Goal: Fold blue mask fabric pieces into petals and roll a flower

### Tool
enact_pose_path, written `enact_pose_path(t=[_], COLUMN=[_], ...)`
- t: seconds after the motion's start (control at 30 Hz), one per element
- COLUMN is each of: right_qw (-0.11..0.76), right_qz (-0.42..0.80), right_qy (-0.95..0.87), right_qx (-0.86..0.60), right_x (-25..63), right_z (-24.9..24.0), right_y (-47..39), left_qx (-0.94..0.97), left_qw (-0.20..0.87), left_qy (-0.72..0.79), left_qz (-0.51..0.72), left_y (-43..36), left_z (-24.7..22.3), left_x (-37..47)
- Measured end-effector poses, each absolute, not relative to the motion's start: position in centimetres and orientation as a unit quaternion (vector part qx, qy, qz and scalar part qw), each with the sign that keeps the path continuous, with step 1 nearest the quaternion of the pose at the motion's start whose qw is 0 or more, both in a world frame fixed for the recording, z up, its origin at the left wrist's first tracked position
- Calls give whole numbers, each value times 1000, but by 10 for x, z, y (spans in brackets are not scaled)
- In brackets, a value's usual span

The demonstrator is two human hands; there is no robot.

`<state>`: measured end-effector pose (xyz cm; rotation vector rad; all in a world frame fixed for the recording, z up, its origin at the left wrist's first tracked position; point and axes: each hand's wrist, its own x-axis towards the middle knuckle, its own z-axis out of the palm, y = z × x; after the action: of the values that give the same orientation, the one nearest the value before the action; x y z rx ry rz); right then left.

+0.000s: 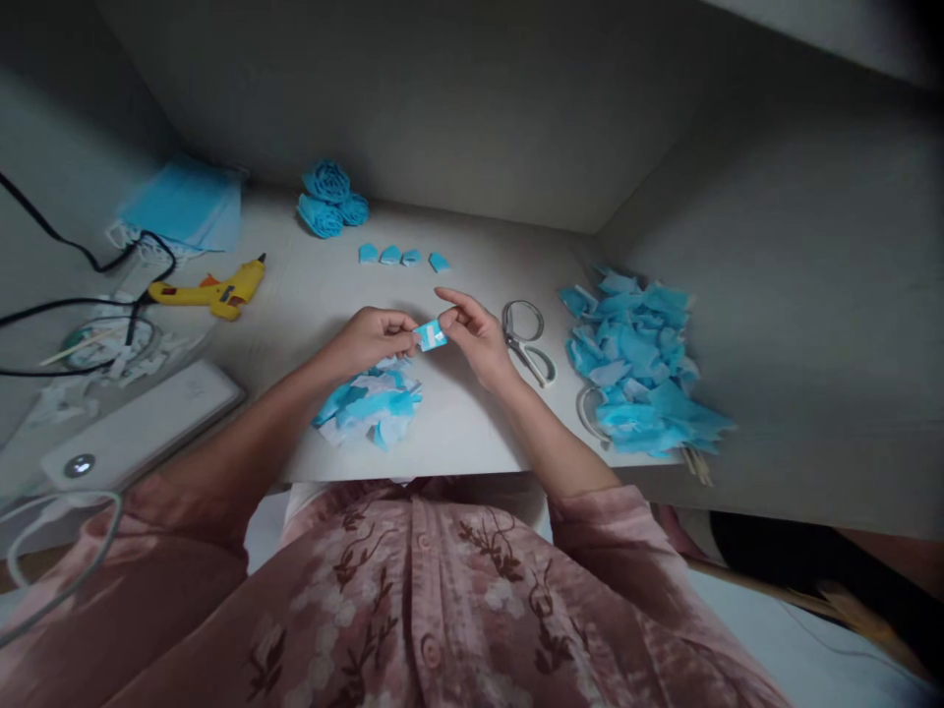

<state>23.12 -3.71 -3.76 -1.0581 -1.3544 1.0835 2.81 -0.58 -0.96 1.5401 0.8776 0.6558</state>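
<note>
A small blue and white piece of mask fabric (431, 335) is pinched between my two hands above the table. My left hand (375, 337) grips its left edge with thumb and fingertips closed. At its upper right corner, the thumb and fingers of my right hand (476, 332) press on it, the index finger stretched out. Below my left hand lies a loose heap of blue and white fabric pieces (376, 401). Several small folded blue petals (400, 256) form a row beyond my hands. Scissors (527, 344) with pale handles rest just right of my right hand.
Blue fabric roses (328, 197) sit at the back. On the left are stacked blue face masks (184, 208), a yellow glue gun (213, 292), black cables and a white power bank (147, 423). A large pile of blue pieces (634, 354) stands right, beside the side wall (796, 295).
</note>
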Motion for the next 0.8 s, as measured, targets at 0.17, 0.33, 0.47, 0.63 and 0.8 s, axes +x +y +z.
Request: enact_pose_path(t=[0.17,0.33,0.47,0.63,0.8], right_qw=[538,492,505,545,532], right_qz=[504,580,585,535,392], right_qy=[-515,-526,-523,-520,-555], right_qx=[-438,-381,-360,-382,-505], right_x=[240,240,239,256,283], right_z=[-32,-37,-38,-36,-35], right_y=[-34,-29,-28,-23,8], left_qx=[640,641,662,633,631], left_qw=[577,577,569,541,510], left_qy=[400,400,387,407,402], left_qz=[313,312,298,376,425], left_y=[-5,-6,-2,6,4], left_z=[-11,-14,-12,4,28], left_x=[29,32,28,13,5])
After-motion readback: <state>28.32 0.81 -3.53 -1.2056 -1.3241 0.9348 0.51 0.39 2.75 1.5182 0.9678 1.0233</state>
